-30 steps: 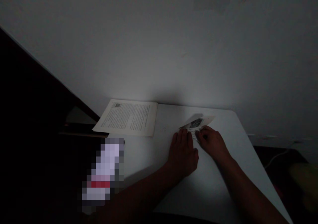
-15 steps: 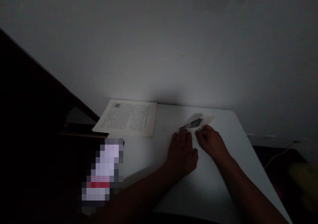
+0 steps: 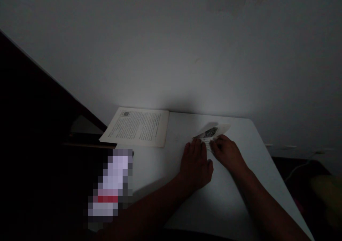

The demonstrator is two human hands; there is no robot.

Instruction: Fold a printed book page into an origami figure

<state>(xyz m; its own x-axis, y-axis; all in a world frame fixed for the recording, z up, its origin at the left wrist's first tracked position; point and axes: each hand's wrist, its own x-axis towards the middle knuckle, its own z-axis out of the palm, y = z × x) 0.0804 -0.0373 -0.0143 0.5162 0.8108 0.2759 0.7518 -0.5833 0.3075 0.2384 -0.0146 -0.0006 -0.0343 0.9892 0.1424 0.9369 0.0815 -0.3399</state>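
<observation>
At the near left, a blurred-out, bright oblong with a red band [image 3: 110, 184] sits by the left edge of the tabletop [image 3: 155, 166]. Beyond it, at the far left, lie printed pages [image 3: 137, 127], their near left corner jutting past that edge; a small square code is printed in their far left corner, and their far edge is close to the wall [image 3: 171, 56]. Right of the pages, my left hand [image 3: 196, 166] lies palm down, fingers straight and side by side, tips on the near left part of a folded paper [image 3: 211, 131]. That paper is on the far right part of the tabletop, a dark picture and lines of print showing. My right hand [image 3: 228, 153] has its fingers curled narrow, pinching the paper's near right part. Farther right, past the tabletop, are a pale cord [image 3: 296, 169] and a dim yellowish shape [image 3: 327, 194].
</observation>
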